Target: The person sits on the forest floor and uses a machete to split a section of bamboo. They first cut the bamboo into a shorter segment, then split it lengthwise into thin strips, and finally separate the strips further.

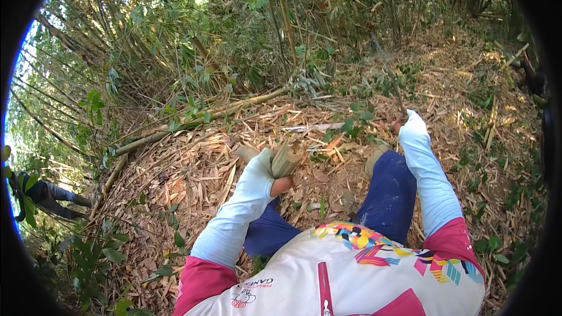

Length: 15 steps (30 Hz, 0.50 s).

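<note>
From my end I've got left fingers [282,186] clamped round a stubby bamboo piece [287,160] and right fingers [397,126] closed on a long blade-like tool [387,64] sticking out past them, so imo one glancing swing could nick those left fingers or the knee [389,169] near the right ones.

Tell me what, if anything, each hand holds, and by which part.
Left hand: a greenish bamboo piece, near its lower end. Right hand: a long dark blade-like tool, by its near end; handle detail unclear.
</note>
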Tool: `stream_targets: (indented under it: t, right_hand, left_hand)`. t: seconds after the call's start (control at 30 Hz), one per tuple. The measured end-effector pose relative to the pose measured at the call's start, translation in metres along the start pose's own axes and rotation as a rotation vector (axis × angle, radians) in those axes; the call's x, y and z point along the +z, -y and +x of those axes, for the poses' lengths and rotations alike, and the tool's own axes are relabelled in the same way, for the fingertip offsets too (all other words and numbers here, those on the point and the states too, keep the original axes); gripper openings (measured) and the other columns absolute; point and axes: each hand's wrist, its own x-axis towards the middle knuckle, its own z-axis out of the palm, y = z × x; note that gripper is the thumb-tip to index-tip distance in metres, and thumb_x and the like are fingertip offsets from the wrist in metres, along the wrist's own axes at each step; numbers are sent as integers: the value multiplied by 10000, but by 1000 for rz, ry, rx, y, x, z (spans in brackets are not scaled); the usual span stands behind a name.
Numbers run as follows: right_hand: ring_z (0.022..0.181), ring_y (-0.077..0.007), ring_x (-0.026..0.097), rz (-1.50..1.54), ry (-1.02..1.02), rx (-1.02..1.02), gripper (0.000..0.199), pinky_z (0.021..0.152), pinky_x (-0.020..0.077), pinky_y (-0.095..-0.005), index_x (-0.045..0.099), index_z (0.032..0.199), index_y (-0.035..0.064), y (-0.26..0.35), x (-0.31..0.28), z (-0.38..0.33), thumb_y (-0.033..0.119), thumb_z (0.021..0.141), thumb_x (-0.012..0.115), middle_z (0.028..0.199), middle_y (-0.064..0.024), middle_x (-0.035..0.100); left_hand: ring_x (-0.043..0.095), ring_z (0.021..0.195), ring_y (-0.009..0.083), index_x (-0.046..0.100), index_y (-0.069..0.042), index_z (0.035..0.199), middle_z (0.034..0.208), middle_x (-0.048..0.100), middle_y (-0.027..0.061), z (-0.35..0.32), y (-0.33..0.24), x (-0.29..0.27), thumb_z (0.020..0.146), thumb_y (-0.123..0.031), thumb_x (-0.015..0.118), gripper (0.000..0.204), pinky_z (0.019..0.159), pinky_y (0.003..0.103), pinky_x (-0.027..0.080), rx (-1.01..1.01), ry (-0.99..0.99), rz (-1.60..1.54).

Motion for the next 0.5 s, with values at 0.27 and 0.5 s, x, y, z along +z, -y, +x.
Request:
stream_targets:
  t: [0.27, 0.5]
  right_hand:
    - [674, -248, 670, 21, 168, -268, 242, 619, 521, -357, 634, 963, 15, 98, 5, -103, 121, 781, 753, 774, -168, 669]
    - [666, -337, 653, -289, 297, -752, 84, 608, 521, -419, 658, 689, 74, 157, -6, -106, 100, 618, 696, 680, -154, 639]
  left_hand:
    - [588, 895, 136, 582, 29, 1156, 963, 642, 51, 4, -13, 15, 657, -107, 816, 568, 824, 284, 467, 7, 0, -45]
    - [640, 888, 186, 669, -56, 1066, 967, 675, 53, 15, 3, 20, 760, -194, 765, 348, 784, 335, 503, 167, 89, 389]
